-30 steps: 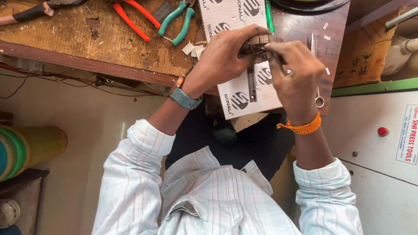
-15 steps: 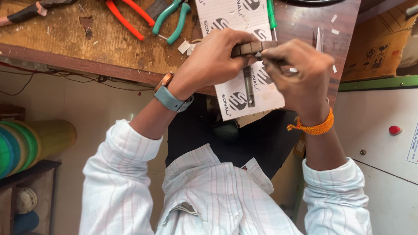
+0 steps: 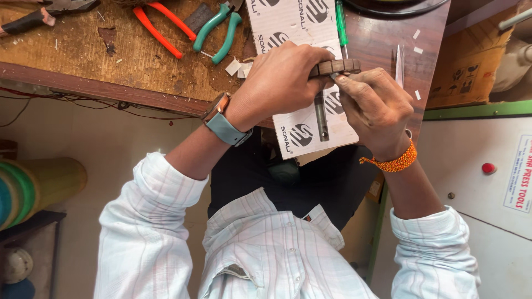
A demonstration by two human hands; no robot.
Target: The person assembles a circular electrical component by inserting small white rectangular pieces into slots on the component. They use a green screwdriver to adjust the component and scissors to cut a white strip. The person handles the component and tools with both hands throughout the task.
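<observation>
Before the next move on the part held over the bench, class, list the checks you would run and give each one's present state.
1. Left hand grips the ridged brown part: ok.
2. Right hand fingertips are at the part's near edge: ok.
3. Metal shaft hangs below the part, over the white printed card: ok.
4. Whether the right hand holds a small tool: cannot tell.
5. Orange pliers and green pliers lie away from both hands: ok.
6. Card sits fully on the wooden bench: not ok, it overhangs the edge.
</observation>
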